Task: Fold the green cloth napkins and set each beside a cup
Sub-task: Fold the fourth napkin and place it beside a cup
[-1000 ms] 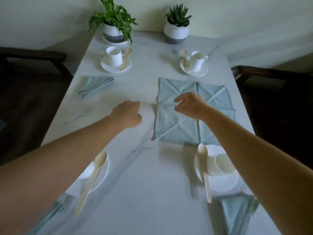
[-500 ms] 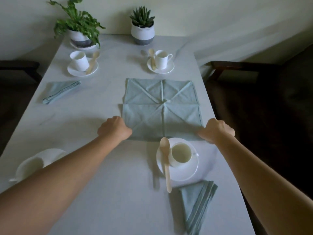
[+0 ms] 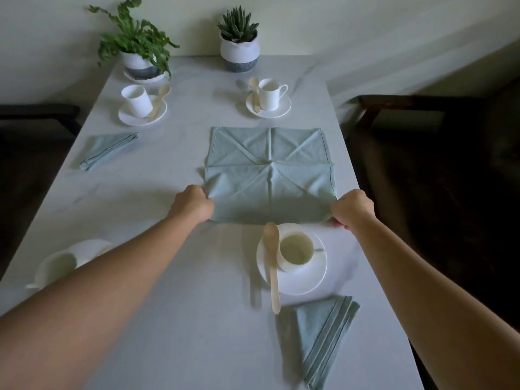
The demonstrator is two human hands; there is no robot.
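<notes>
A second ago my right hand point(image 3: 353, 209) lay on the middle of the open green napkin point(image 3: 270, 175) and my left hand point(image 3: 194, 204) was a fist beside its left edge. Now both hands have come back to the two corners nearest to the cup with the wooden spoon point(image 3: 295, 250). Each hand is curled closed on its corner. The fingertips are hidden under the knuckles, so I cannot tell how much cloth each one holds.

The napkin lies spread flat on the table point(image 3: 183, 305), just beyond this cup. Its near edge almost touches the saucer point(image 3: 318, 280), and at the left corner the cloth is a little gathered.

I judge that the smoothing is finished and the first fold begins: the near edge should go up and away from the cup, over the old creases.

One folded napkin point(image 3: 323, 333) already lies on the near side of this cup, and another folded one point(image 3: 108, 150) lies far to its left. The far cup point(image 3: 270, 94), straight beyond it, has no napkin yet.
</notes>
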